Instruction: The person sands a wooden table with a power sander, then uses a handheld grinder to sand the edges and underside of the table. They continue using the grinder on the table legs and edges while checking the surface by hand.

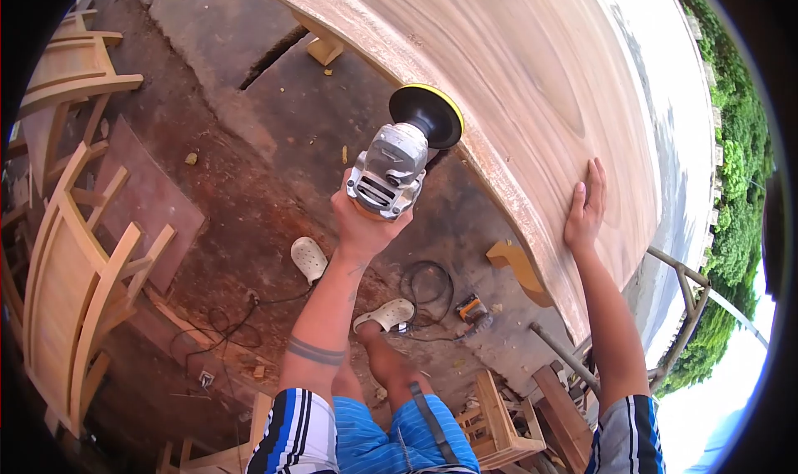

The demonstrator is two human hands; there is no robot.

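Your left hand (366, 221) was closed tight around the rear body of the sander (397, 160). The fingers wrapped the grey housing from below, and the tool pointed up and away from you. Its black disc (426, 115), edged in yellow, sat at the rounded near edge of the slab (532, 67). I could not tell whether the pad was actually touching the wood.

Your right hand (586, 204) lay open and flat on the slab's top face, just inside that same near edge and well apart from the disc. The fingers were straight and together and it gripped nothing. The slab was broad, pale and strongly grained. Its edge ran diagonally from the top left down toward the right.

Below the edge was the floor (249, 183), reddish, dusty and littered with chips. A pale clog (309, 258) lay loose there, and a second clog (386, 314) was on your foot. A black cable (428, 287) lay coiled beside that foot, near a small orange power tool (472, 309). A curved offcut (519, 262) lay under the slab's edge. Bare wooden chair frames (75, 283) were stacked along the left, and more frame parts (499, 424) stood by your right leg.
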